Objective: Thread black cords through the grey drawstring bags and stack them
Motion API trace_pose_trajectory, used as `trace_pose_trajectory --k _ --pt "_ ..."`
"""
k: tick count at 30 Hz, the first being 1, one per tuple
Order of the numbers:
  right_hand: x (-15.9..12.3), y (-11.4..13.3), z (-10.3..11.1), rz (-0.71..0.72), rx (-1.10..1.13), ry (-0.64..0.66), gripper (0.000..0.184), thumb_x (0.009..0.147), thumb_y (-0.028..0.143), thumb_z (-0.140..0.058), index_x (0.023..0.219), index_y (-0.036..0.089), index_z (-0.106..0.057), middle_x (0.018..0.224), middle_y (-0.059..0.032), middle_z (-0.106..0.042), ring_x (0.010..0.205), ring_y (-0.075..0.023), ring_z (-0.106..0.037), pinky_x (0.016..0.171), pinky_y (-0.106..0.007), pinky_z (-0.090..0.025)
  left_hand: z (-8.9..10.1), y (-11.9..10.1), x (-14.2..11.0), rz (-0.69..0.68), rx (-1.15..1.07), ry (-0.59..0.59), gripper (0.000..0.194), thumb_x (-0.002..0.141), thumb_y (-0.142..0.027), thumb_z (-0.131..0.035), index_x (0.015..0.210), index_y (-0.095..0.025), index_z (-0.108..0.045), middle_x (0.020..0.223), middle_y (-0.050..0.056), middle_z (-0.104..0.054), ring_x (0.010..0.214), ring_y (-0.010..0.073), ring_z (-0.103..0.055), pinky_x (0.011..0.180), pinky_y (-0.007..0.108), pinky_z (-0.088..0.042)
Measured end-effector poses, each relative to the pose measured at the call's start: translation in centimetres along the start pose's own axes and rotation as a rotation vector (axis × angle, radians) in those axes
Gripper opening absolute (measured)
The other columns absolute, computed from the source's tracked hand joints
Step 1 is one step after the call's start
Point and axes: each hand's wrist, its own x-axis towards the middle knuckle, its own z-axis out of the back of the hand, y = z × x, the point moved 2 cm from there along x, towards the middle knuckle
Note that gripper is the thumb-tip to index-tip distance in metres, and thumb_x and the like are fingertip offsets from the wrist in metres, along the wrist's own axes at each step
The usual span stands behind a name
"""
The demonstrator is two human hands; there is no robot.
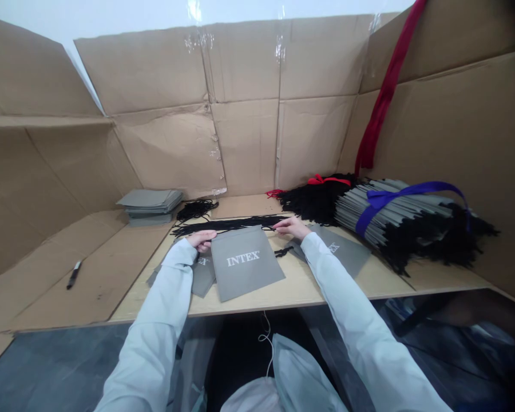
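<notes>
On the wooden bench (300,283), inside walls of brown cardboard (249,143), a flat grey INTEX bag (243,266) lies in the middle with its white letters facing up. The person's left hand (201,241) is curled a little at the bag's top left corner. The right hand (292,228) is stretched out flat at the top right corner. Both hands are on or just by the top edge, but I cannot tell if they are pinching it. Pale sleeves (163,303) cover both arms.

A long row of thin black cords (227,225) lies just above the bag, very near both hands. A short bit of black cord (284,250) lies just right of the bag. Another grey bag (203,277) pokes out on the left side, and one more grey bag (345,252) lies on the right, with part of its white letters showing.

Farther back on the left is a low stack of grey bags (150,206), with a small heap of black cord (196,210) beside it. On the right, a big bundle of grey bags (390,220) is tied with a blue ribbon (412,197). Next to it is a bunch of black cords (317,197) tied with a red ribbon (329,180). A long dark red strap (381,97) hangs on the cardboard, and a black marker pen (74,274) lies on the cardboard to the left of the bench.
</notes>
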Motion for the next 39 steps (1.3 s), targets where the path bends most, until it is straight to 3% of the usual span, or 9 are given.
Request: trace_pose_trajectory --k 6,13,20,28,34,39 --pt "0.1 -0.4 -0.2 -0.01 0.049 -0.016 0.018 0.055 0.022 -0.066 0.069 0.011 -0.061 0.059 -0.0025 -0.061 0.053 -0.0096 -0.055 0.058 -0.022 -0.045 0.1 0.0 0.0 0.006 0.02 -0.006 0.026 0.067 -0.031 -0.055 0.064 -0.017 -0.034 0.04 -0.009 -0.028 0.028 -0.0017 -0.013 0.028 0.01 -0.004" --pt "-0.8 0.0 -1.7 -0.155 0.421 0.178 0.012 0.064 0.017 -0.06 0.071 0.014 -0.051 0.076 -0.0072 -0.063 0.066 -0.0128 -0.06 0.066 -0.027 -0.048 -0.1 -0.2 -0.2 -0.017 0.033 -0.016 0.025 0.067 -0.032 -0.055 0.066 -0.016 -0.036 0.041 -0.009 -0.029 0.028 -0.0018 -0.014 0.028 0.01 -0.004" --pt "-0.1 -0.1 -1.1 -0.017 0.348 -0.021 0.01 0.063 0.013 -0.058 0.071 0.013 -0.052 0.06 -0.0028 -0.061 0.056 -0.0105 -0.058 0.059 -0.023 -0.048 -0.2 0.0 -0.1 0.005 0.011 -0.023 0.025 0.066 -0.031 -0.056 0.066 -0.016 -0.036 0.04 -0.009 -0.029 0.028 -0.0018 -0.013 0.029 0.01 -0.004" --pt "0.5 -0.7 -1.3 -0.015 0.251 -0.063 0.019 0.061 0.013 -0.059 0.078 0.017 -0.05 0.06 -0.0001 -0.061 0.052 -0.0103 -0.057 0.052 -0.024 -0.049 -0.3 0.3 0.1 0.026 0.024 -0.023 0.026 0.065 -0.031 -0.057 0.066 -0.017 -0.035 0.041 -0.01 -0.027 0.026 -0.0014 -0.014 0.028 0.01 -0.004" --pt "0.4 -0.6 -1.1 -0.009 0.211 -0.048 0.021 0.054 0.023 -0.066 0.07 0.013 -0.057 0.059 -0.0033 -0.062 0.055 -0.0121 -0.058 0.057 -0.025 -0.049 -0.4 0.2 0.0 0.02 0.029 -0.016 0.026 0.066 -0.031 -0.057 0.065 -0.016 -0.035 0.04 -0.009 -0.029 0.027 -0.0014 -0.014 0.028 0.01 -0.004" --pt "0.3 -0.5 -0.5 0.042 0.106 -0.097 0.028 0.047 0.029 -0.07 0.065 0.01 -0.06 0.051 -0.0023 -0.059 0.047 -0.0105 -0.055 0.051 -0.023 -0.048 -0.3 0.3 0.1 0.028 0.025 -0.01 0.026 0.066 -0.031 -0.056 0.063 -0.016 -0.036 0.041 -0.009 -0.028 0.026 -0.0017 -0.015 0.028 0.01 -0.004"
